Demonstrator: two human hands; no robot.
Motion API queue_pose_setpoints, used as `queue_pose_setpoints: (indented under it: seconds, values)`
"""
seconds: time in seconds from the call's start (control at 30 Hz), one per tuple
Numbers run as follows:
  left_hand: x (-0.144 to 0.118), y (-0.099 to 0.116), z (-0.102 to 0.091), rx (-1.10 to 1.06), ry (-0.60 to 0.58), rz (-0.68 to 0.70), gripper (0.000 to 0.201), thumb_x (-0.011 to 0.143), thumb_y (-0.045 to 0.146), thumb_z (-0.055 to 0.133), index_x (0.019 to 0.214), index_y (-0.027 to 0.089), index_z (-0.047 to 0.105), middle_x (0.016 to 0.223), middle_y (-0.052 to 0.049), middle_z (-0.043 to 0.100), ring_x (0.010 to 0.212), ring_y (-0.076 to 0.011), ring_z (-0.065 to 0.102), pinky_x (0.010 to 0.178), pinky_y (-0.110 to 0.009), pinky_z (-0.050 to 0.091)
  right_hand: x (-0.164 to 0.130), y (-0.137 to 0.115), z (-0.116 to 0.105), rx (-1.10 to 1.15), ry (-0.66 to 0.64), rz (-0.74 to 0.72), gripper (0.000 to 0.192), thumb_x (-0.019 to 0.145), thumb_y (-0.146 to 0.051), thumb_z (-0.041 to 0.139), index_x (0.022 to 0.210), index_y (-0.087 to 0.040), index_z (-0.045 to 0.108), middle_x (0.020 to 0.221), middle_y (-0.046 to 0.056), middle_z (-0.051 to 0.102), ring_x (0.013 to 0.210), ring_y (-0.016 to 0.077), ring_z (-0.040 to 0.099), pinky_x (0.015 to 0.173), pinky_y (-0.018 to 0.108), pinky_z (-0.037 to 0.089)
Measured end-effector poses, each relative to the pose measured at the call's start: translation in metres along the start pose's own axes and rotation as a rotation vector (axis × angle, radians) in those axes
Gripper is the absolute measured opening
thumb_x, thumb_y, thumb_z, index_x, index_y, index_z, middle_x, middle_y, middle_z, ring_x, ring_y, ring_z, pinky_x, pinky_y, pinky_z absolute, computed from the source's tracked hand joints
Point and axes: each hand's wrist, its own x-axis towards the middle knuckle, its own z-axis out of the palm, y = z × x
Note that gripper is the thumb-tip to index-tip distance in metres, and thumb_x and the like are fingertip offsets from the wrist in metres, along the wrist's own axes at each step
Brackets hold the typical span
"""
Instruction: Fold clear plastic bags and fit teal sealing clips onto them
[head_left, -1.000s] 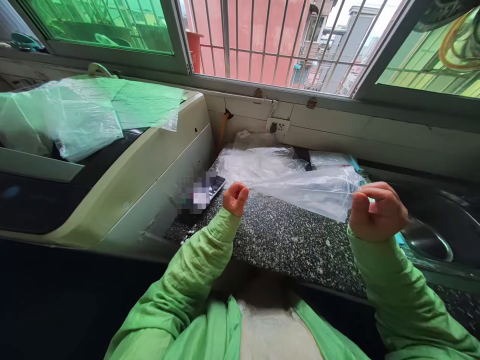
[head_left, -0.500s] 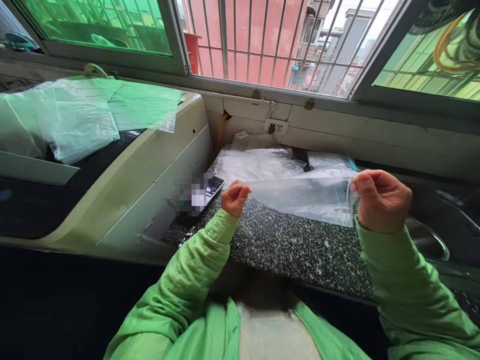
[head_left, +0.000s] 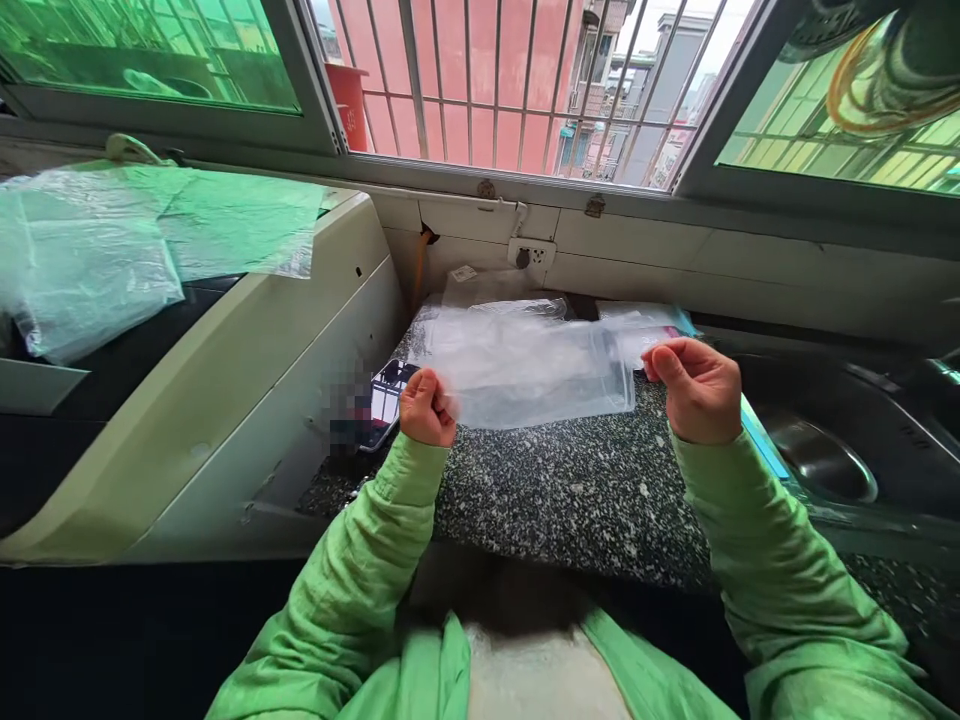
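A clear plastic zip bag [head_left: 540, 385] hangs stretched between my two hands above the speckled black counter [head_left: 570, 490]. My left hand [head_left: 426, 407] pinches its left end. At the right end, my right hand [head_left: 696, 385] grips the bag's corner with fingers curled. Both arms wear green sleeves. Behind the bag lies a pile of more clear plastic bags [head_left: 495, 315] against the wall.
A phone [head_left: 382, 400] lies on the counter left of my left hand. A cream-coloured appliance [head_left: 247, 330] with plastic sheets [head_left: 112, 240] on top stands at the left. A metal sink [head_left: 825, 465] is at the right. A wall socket [head_left: 531, 255] sits under the barred window.
Both hands have moved left and slightly further from me with the bag. The bag now hangs flatter and faces me more. The view has shifted right.
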Motion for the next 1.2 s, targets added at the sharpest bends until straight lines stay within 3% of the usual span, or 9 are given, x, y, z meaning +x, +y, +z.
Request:
queue_pose_setpoints:
  seconds: [0.17,0.3,0.6,0.77,0.87,0.93,1.03,1.13,1.2]
  values:
    - [0.006,0.011,0.001,-0.054,-0.003,-0.142,0.04,0.075,0.036,0.053,0.05,0.017,0.029,0.035,0.008,0.025,0.024,-0.0019,0.02,0.028,-0.017,0.012,-0.019,0.011,-0.001,-0.085,-0.132,-0.088,0.023,0.075,-0.038,0.055,0.081,-0.018,0.062,0.068,0.002,0.055,0.061,0.0109,0.049,0.055,0.026,0.042]
    - [0.01,0.013,0.003,-0.045,0.066,-0.232,0.037,0.077,0.036,0.05,0.052,0.017,0.03,0.036,0.009,0.029,0.023,-0.0016,0.02,0.029,-0.018,0.011,-0.032,0.035,0.0,-0.083,-0.289,-0.091,0.026,0.075,-0.039,0.053,0.084,-0.017,0.062,0.07,0.002,0.052,0.061,0.0113,0.049,0.053,0.026,0.042]
    - [0.02,-0.001,-0.002,-0.039,0.186,-0.344,0.036,0.082,0.026,0.043,0.05,0.017,0.028,0.031,0.009,0.022,0.021,-0.0027,0.018,0.028,-0.017,0.01,-0.048,0.078,0.015,-0.197,-0.606,0.264,0.026,0.064,-0.039,0.057,0.07,-0.014,0.062,0.058,0.001,0.056,0.05,0.0097,0.046,0.049,0.024,0.04]
    - [0.023,-0.01,-0.005,0.009,0.215,-0.296,0.033,0.078,0.026,0.047,0.052,0.017,0.029,0.032,0.009,0.026,0.022,-0.0024,0.019,0.028,-0.016,0.011,-0.05,0.085,0.021,-0.156,-0.616,0.366,0.024,0.059,-0.039,0.059,0.062,-0.015,0.06,0.05,-0.002,0.052,0.046,0.0083,0.042,0.047,0.023,0.036]
    - [0.027,-0.011,-0.009,0.086,0.241,-0.244,0.023,0.075,0.028,0.051,0.059,0.017,0.038,0.035,0.01,0.031,0.024,-0.0029,0.023,0.029,-0.016,0.014,-0.047,0.085,0.017,-0.096,-0.629,0.399,0.023,0.058,-0.038,0.058,0.058,-0.015,0.057,0.049,-0.003,0.05,0.046,0.0076,0.041,0.046,0.023,0.034]
    - [0.029,-0.01,-0.012,0.153,0.259,-0.151,0.014,0.074,0.028,0.051,0.069,0.017,0.044,0.039,0.009,0.035,0.026,-0.0039,0.028,0.03,-0.016,0.016,-0.045,0.084,0.011,-0.087,-0.624,0.42,0.023,0.058,-0.038,0.058,0.057,-0.015,0.056,0.048,-0.003,0.049,0.046,0.0074,0.04,0.046,0.023,0.034]
    - [0.026,-0.008,-0.014,0.298,0.24,0.113,0.011,0.069,0.024,0.055,0.077,0.02,0.049,0.044,0.009,0.039,0.031,-0.0041,0.032,0.033,-0.016,0.021,-0.042,0.081,0.001,-0.114,-0.628,0.429,0.02,0.057,-0.035,0.056,0.056,-0.015,0.055,0.048,-0.004,0.048,0.046,0.0074,0.04,0.046,0.022,0.033]
    - [0.012,-0.012,-0.015,0.591,0.064,0.31,0.009,0.062,0.021,0.061,0.07,0.019,0.057,0.051,0.006,0.047,0.041,-0.004,0.039,0.042,-0.016,0.03,-0.042,0.079,-0.01,-0.147,-0.672,0.426,0.018,0.057,-0.033,0.055,0.055,-0.015,0.055,0.049,-0.003,0.049,0.047,0.0076,0.041,0.046,0.022,0.033]
    - [0.0,-0.019,-0.016,0.818,-0.167,0.296,0.005,0.058,0.021,0.064,0.062,0.018,0.061,0.052,0.003,0.051,0.046,-0.0054,0.041,0.047,-0.017,0.033,-0.044,0.079,-0.016,-0.164,-0.685,0.429,0.018,0.057,-0.033,0.055,0.054,-0.015,0.055,0.049,-0.003,0.05,0.047,0.0078,0.042,0.047,0.022,0.034]
